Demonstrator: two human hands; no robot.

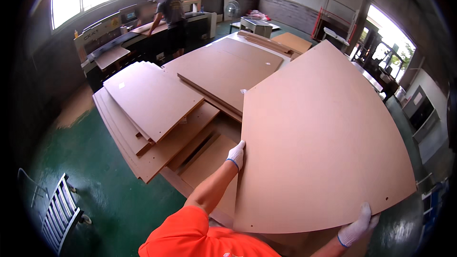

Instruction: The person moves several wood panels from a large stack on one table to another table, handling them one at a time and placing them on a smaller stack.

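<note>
A large light-brown fibreboard panel [323,147] fills the right half of the head view, tilted, with small holes near its lower corners. My left hand [236,155], in a white glove with a blue cuff, grips its left edge. At the lower right my right hand [360,224], gloved alike, is closed on the bottom edge, its fingers partly hidden by the board. To the left lies a stack of similar panels [152,100], unevenly piled. Behind it, another pile of panels [233,66] carries small white labels.
A person [170,16] in a dark shirt works at a long machine [107,38] at the back left. A metal rack cart [61,216] on casters stands on the green floor [102,181] at lower left. A fan [232,8] and a forklift [381,57] are farther back.
</note>
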